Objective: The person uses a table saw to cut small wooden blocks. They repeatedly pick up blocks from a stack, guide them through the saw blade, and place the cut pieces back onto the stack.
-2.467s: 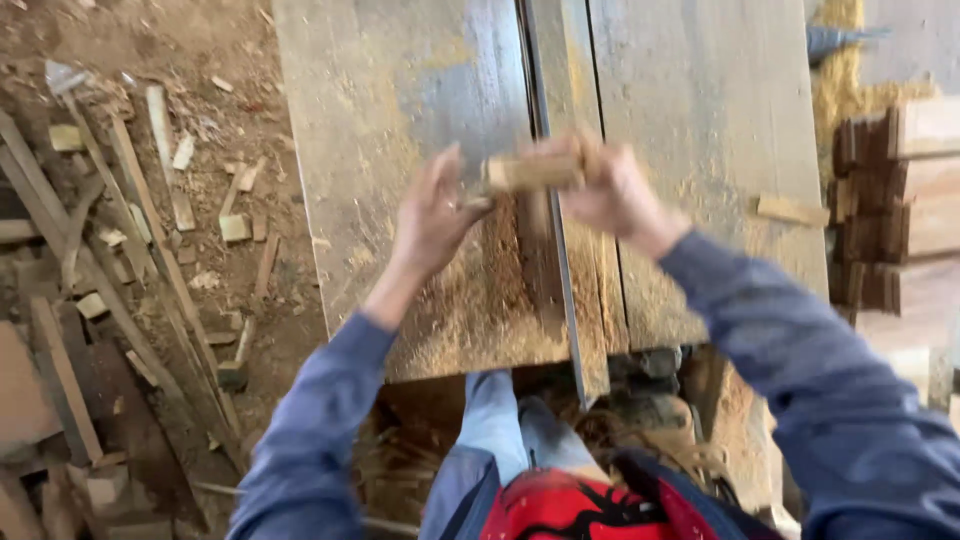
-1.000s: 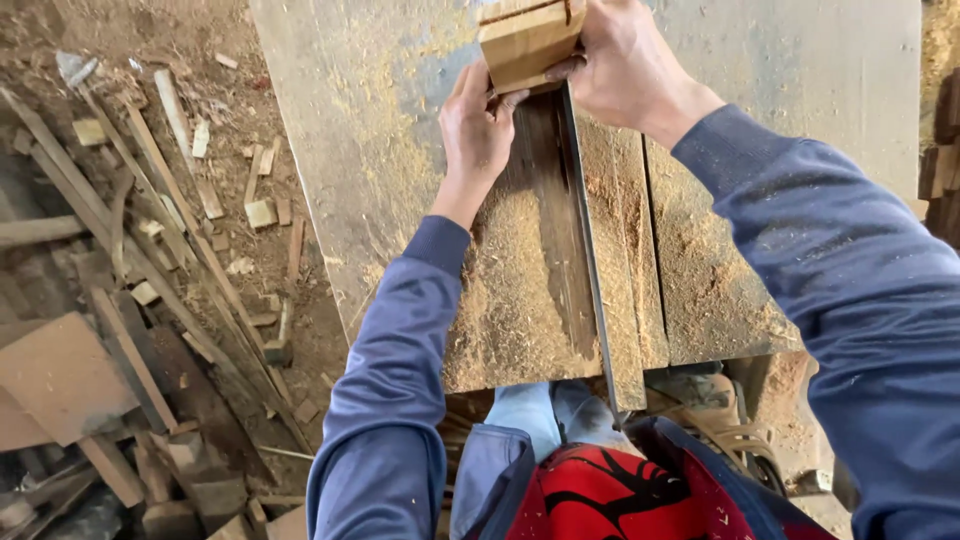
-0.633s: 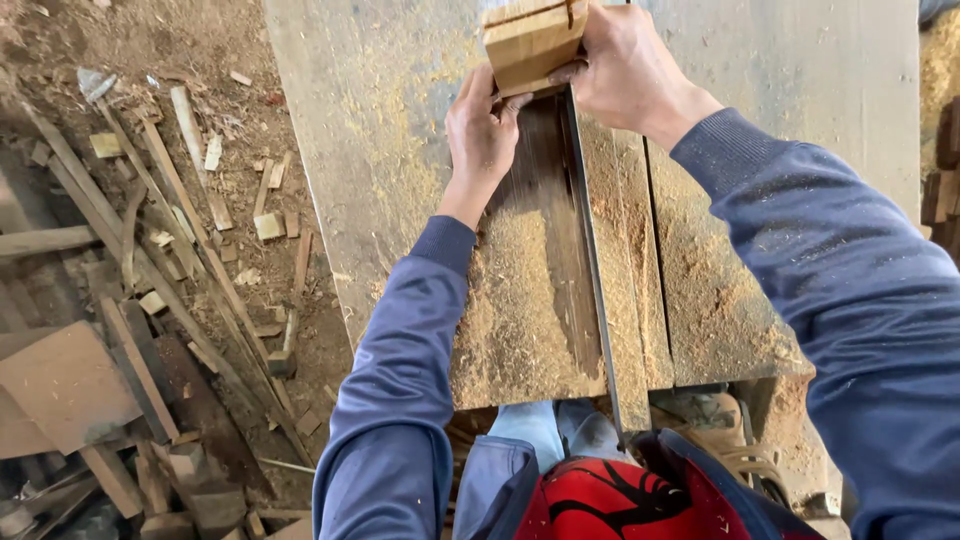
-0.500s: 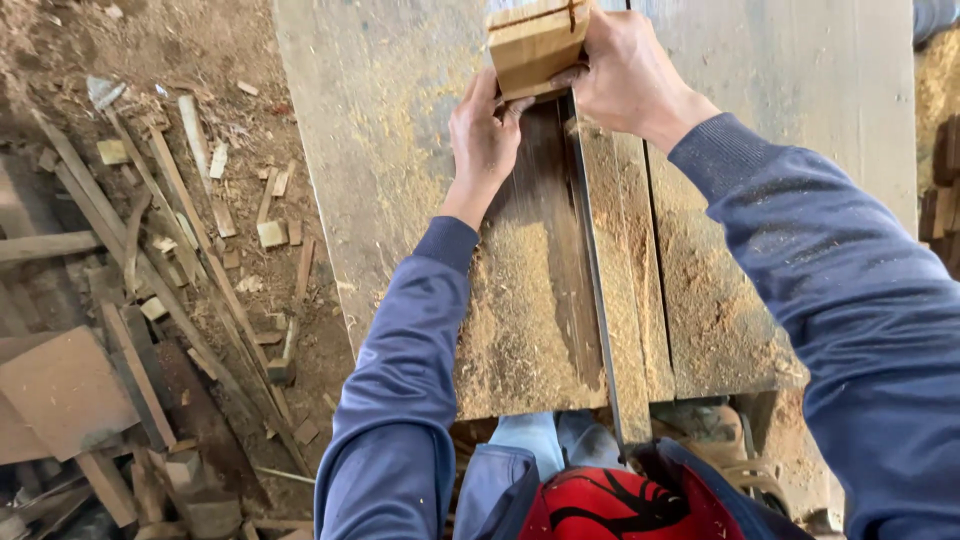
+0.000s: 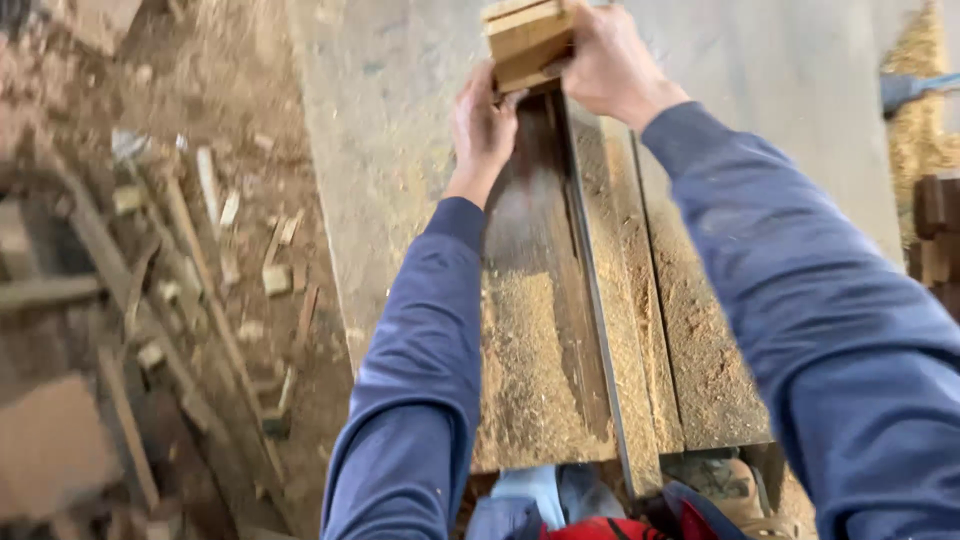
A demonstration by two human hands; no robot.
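Wood block (image 5: 527, 42): on the bench (image 5: 400, 150), long axis crosswise to the bench slot.
Left hand (image 5: 482, 122): grip pressed on block's near-left edge.
Right hand (image 5: 607, 62): grip clamped on block's right end.

A wide grey counter (image 5: 400, 150) is filling the upper middle of the view, its boards running lengthwise. Sawdust (image 5: 530, 380) is lying thick over its near end and thinning toward the far end. A dark metal rail (image 5: 598, 330) is running along the boards, with a narrow seam (image 5: 655, 300) just to its right. On the dirt floor (image 5: 250, 90) to the left, wood scraps (image 5: 215, 260) and thin offcut strips are lying scattered. A flat board (image 5: 50, 450) is lying at the lower left. At the right edge, dark blocks (image 5: 938, 230) are sitting beside a sawdust heap (image 5: 915, 130).
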